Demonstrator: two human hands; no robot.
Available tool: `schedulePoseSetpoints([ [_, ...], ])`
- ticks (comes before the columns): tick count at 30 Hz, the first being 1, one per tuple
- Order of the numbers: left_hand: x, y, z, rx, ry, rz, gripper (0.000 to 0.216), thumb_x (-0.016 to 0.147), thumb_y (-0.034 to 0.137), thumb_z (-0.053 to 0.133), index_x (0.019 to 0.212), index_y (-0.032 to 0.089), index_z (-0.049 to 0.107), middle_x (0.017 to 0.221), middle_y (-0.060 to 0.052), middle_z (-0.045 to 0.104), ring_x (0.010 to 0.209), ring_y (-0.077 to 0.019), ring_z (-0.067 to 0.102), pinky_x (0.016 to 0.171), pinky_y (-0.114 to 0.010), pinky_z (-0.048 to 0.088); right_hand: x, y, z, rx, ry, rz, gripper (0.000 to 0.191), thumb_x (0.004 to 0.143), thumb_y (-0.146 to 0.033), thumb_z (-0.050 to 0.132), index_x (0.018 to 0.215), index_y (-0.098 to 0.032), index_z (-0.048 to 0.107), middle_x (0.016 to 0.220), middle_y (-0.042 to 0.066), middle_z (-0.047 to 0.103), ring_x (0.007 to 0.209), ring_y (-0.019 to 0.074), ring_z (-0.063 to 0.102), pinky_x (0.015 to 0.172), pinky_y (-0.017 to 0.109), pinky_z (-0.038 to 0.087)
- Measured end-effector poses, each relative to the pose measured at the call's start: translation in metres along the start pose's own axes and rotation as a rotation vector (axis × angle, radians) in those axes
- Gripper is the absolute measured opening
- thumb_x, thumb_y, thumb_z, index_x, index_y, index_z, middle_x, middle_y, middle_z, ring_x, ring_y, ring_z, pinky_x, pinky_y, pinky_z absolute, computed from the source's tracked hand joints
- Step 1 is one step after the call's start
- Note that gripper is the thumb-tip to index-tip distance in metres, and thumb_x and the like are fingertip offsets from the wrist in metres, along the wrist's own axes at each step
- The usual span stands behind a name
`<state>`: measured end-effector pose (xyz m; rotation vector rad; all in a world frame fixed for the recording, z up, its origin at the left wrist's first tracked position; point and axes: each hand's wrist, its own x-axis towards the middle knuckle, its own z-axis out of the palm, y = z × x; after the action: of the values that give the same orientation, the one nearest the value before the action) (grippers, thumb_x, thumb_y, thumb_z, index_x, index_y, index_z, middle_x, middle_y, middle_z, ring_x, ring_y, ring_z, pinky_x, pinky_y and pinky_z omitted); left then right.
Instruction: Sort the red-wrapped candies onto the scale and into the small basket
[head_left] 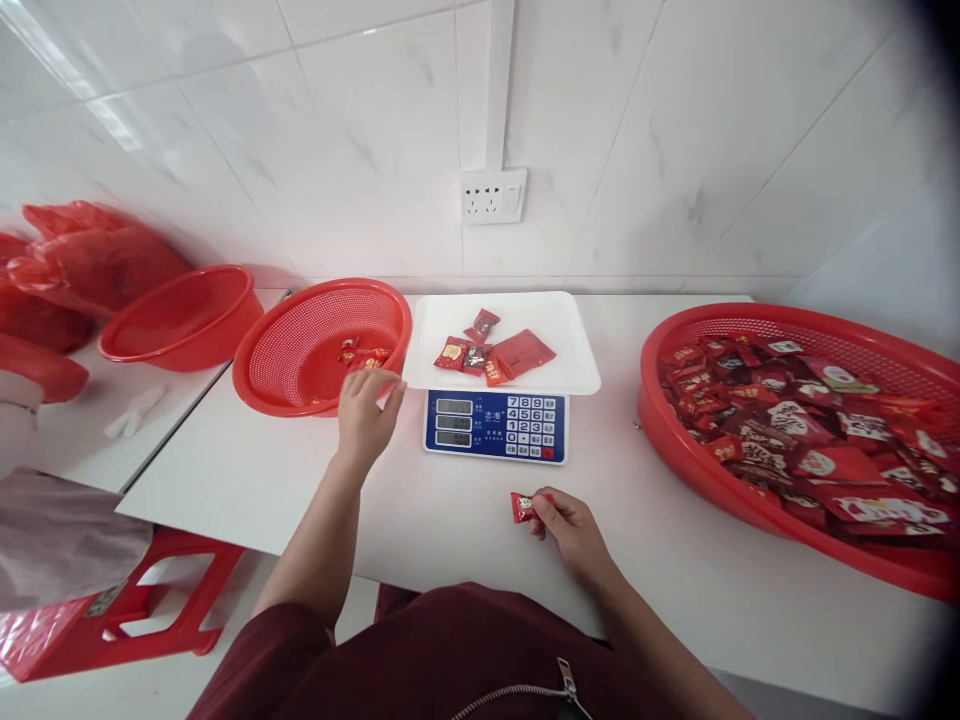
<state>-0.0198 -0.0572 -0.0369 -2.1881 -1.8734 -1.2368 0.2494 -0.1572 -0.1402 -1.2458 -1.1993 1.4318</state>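
My right hand pinches a small red candy packet just above the white table, in front of the blue-faced scale. The scale's white tray carries several red packets. My left hand hovers at the near rim of a red mesh basket, fingers curled loosely with nothing visible in them. A few packets lie inside that basket.
A large red basket full of wrapped sweets fills the right side of the table. At the left stand a red basin and red plastic bags. A red stool is below the table's left edge. A wall socket is behind the scale.
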Motion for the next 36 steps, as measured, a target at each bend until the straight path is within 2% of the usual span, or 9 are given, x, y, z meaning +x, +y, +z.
schedulePoseSetpoints([
  [1,0.003,-0.006,0.0,0.092,0.035,0.022,0.018,0.087,0.033,0.053,0.09,0.019,0.065,0.099,-0.009,0.069,0.099,-0.024,0.058,0.092,-0.04,0.044,0.0,-0.001,0.0,-0.001,-0.001,0.002,0.049,0.075,-0.065,0.055,0.055,-0.02,0.054,0.052,-0.001,0.053,0.05,0.0134,0.048,0.052,0.028,0.04],
  [3,0.009,-0.016,-0.002,0.216,0.004,0.028,0.025,0.087,0.033,0.052,0.104,0.019,0.064,0.112,-0.011,0.067,0.11,-0.0274,0.055,0.097,-0.044,0.041,0.0,-0.002,0.001,-0.005,-0.005,0.005,0.049,0.075,-0.064,0.055,0.055,-0.02,0.054,0.052,-0.002,0.053,0.05,0.0134,0.048,0.053,0.028,0.04],
  [7,0.012,-0.023,-0.008,0.329,-0.201,-0.096,0.035,0.091,0.032,0.043,0.121,0.022,0.059,0.12,-0.01,0.065,0.107,-0.0284,0.06,0.083,-0.04,0.049,0.0,-0.004,0.001,-0.011,-0.006,0.011,0.049,0.075,-0.065,0.054,0.056,-0.02,0.054,0.052,-0.001,0.053,0.05,0.0136,0.048,0.053,0.029,0.041],
  [10,0.008,-0.022,-0.021,0.346,-0.279,-0.187,0.037,0.093,0.032,0.038,0.124,0.026,0.058,0.118,-0.007,0.066,0.103,-0.0272,0.062,0.075,-0.036,0.05,-0.001,-0.006,0.001,-0.014,-0.015,0.015,0.049,0.074,-0.066,0.054,0.056,-0.02,0.053,0.052,-0.001,0.053,0.05,0.0138,0.048,0.053,0.029,0.041],
  [17,-0.02,-0.023,-0.068,0.38,-0.436,-0.281,0.04,0.091,0.036,0.039,0.125,0.025,0.057,0.117,-0.009,0.066,0.101,-0.0272,0.064,0.079,-0.037,0.051,-0.001,-0.007,0.001,-0.037,-0.041,0.032,0.049,0.075,-0.065,0.053,0.056,-0.02,0.052,0.052,-0.001,0.052,0.05,0.0141,0.048,0.052,0.029,0.04],
  [21,-0.032,-0.022,-0.085,0.424,-0.493,-0.302,0.04,0.09,0.033,0.04,0.125,0.026,0.056,0.115,-0.012,0.068,0.101,-0.0308,0.064,0.076,-0.04,0.051,-0.002,-0.006,0.003,-0.061,-0.059,0.031,0.047,0.076,-0.063,0.053,0.056,-0.02,0.053,0.053,-0.001,0.052,0.052,0.014,0.047,0.054,0.029,0.039],
  [27,-0.029,-0.035,-0.092,0.512,-0.471,-0.403,0.036,0.089,0.033,0.04,0.12,0.026,0.058,0.118,-0.015,0.066,0.102,-0.0353,0.064,0.074,-0.047,0.051,-0.003,-0.008,0.004,-0.083,-0.065,0.021,0.044,0.078,-0.059,0.053,0.057,-0.02,0.053,0.054,-0.001,0.052,0.053,0.0144,0.047,0.055,0.029,0.039],
  [32,-0.009,-0.065,-0.09,0.603,-0.413,-0.401,0.033,0.087,0.031,0.042,0.111,0.018,0.06,0.108,-0.017,0.069,0.092,-0.0351,0.065,0.072,-0.049,0.05,-0.004,-0.012,0.004,-0.087,-0.06,0.016,0.04,0.079,-0.055,0.054,0.059,-0.02,0.054,0.054,-0.002,0.052,0.053,0.0145,0.047,0.055,0.029,0.039],
  [36,0.011,-0.078,-0.092,0.722,-0.403,-0.497,0.038,0.088,0.033,0.036,0.113,0.014,0.057,0.111,-0.019,0.067,0.093,-0.0353,0.062,0.07,-0.049,0.049,-0.004,-0.012,0.005,-0.089,-0.07,0.003,0.041,0.08,-0.056,0.053,0.06,-0.02,0.053,0.054,-0.002,0.051,0.053,0.0141,0.047,0.055,0.029,0.039],
])
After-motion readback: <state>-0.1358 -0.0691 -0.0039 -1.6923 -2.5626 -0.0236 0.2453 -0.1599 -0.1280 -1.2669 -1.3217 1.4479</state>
